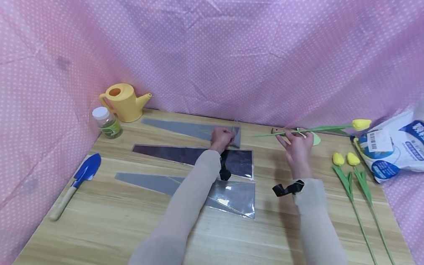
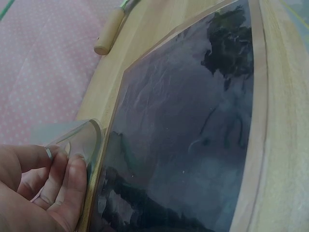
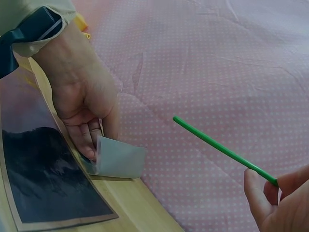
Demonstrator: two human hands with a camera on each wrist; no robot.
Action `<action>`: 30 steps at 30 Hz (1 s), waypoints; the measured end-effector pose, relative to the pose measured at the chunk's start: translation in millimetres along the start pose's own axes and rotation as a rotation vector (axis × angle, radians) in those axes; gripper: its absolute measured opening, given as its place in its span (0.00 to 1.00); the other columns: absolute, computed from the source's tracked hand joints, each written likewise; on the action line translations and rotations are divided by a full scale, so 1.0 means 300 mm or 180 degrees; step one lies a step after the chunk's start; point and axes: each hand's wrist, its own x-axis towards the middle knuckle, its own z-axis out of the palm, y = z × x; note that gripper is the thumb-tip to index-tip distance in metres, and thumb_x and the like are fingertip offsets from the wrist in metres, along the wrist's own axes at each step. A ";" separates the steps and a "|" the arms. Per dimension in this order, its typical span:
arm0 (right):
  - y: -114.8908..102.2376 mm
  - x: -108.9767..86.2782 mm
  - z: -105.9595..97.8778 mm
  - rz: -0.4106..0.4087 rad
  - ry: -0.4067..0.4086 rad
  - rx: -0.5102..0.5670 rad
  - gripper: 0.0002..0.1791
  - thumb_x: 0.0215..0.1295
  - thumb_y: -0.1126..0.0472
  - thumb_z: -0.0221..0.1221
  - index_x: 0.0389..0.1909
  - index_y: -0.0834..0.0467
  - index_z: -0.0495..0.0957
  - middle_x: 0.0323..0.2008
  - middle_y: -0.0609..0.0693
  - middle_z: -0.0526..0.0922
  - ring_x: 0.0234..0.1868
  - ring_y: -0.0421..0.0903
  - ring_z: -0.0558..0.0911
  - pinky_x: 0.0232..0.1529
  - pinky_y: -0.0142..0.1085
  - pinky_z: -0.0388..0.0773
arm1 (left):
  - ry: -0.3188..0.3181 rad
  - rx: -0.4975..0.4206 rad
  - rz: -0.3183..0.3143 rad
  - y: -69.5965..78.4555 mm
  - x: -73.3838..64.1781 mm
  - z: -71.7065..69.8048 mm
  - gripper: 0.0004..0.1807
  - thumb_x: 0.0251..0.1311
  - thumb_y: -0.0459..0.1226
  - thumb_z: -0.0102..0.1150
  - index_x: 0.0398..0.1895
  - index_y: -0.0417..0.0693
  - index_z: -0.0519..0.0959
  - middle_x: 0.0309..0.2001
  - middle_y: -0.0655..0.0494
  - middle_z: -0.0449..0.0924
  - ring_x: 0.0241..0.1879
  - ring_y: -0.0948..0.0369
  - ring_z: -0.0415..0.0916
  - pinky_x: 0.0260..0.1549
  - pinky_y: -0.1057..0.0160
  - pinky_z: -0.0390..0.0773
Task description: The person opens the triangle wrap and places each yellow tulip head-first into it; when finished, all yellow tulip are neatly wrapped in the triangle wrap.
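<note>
At the back of the table my left hand (image 1: 222, 139) pinches the raised mouth of a grey tapered flower sleeve (image 1: 182, 128), whose wide end stands up slightly in the right wrist view. My right hand (image 1: 299, 152) holds a yellow tulip (image 1: 361, 124) by its stem, above the table and right of the sleeve. The bloom points right; the bare green stem end (image 3: 212, 142) points left toward the sleeve's mouth, apart from it. In the left wrist view, my left thumb and fingers (image 2: 58, 179) meet at the clear film's edge.
Nearer lie a dark sleeve (image 1: 172, 153) and another grey one (image 1: 237, 193). Left are a yellow watering can (image 1: 127, 106), a bottle (image 1: 110, 127) and a blue trowel (image 1: 87, 168). Right are two yellow tulips (image 1: 356, 208) and a white bag (image 1: 412, 141). A wooden-handled green tool (image 1: 316, 138) lies behind my right hand.
</note>
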 end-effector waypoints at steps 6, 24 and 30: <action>0.032 0.032 0.042 0.0054 0.0142 -0.0052 0.20 0.66 0.82 0.47 0.43 0.54 0.58 0.39 0.50 0.67 0.38 0.43 0.74 0.39 0.38 0.87 | 0.0030 0.0065 -0.0018 0.002 0.001 0.000 0.04 0.56 0.26 0.61 0.31 0.36 0.85 0.20 0.57 0.77 0.16 0.63 0.69 0.14 0.67 0.63; 0.197 0.095 0.145 -0.0431 0.0451 -0.0644 0.24 0.64 0.82 0.48 0.51 0.55 0.58 0.44 0.54 0.65 0.37 0.43 0.74 0.43 0.38 0.87 | 0.0059 0.0236 -0.0052 0.004 0.008 0.005 0.05 0.56 0.27 0.61 0.30 0.38 0.85 0.16 0.59 0.74 0.15 0.62 0.69 0.13 0.66 0.63; 0.219 0.105 0.158 -0.0513 0.0479 -0.0821 0.23 0.64 0.82 0.48 0.49 0.54 0.58 0.42 0.50 0.65 0.42 0.47 0.77 0.43 0.37 0.86 | -0.0044 0.0140 -0.0056 0.003 0.001 0.003 0.06 0.58 0.27 0.59 0.27 0.39 0.84 0.16 0.57 0.73 0.16 0.60 0.65 0.13 0.64 0.60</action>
